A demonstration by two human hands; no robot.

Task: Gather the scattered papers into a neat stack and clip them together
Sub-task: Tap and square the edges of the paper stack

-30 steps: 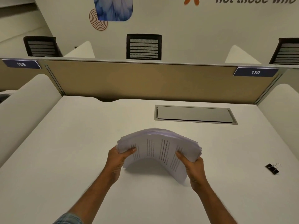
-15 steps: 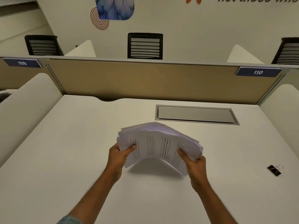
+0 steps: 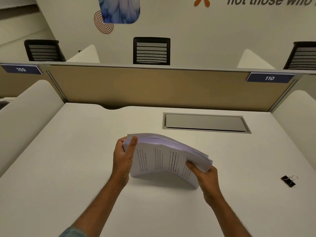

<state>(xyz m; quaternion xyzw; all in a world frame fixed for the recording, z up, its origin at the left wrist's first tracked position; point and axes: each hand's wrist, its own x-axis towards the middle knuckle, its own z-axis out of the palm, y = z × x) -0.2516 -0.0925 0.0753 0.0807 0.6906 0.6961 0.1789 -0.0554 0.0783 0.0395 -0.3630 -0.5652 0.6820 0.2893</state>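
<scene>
A thick stack of printed papers [image 3: 164,158] stands on its lower edge on the white desk [image 3: 68,168], bowed upward in the middle. My left hand [image 3: 124,156] grips its left end, thumb laid over the front sheet. My right hand [image 3: 204,175] pinches the lower right end between thumb and fingers. The sheets' top edges are slightly fanned. A black binder clip [image 3: 289,180] with wire handles lies on the desk far to the right, apart from both hands.
A grey cable flap [image 3: 205,123] is set into the desk behind the papers. A tan partition [image 3: 153,88] closes the back, with curved white side dividers left and right. Black chairs stand beyond the partition.
The stack has tilted, its left end raised and right end lowered. My left hand slid up the left edge with the thumb now over the front sheet. The clip has not moved.
</scene>
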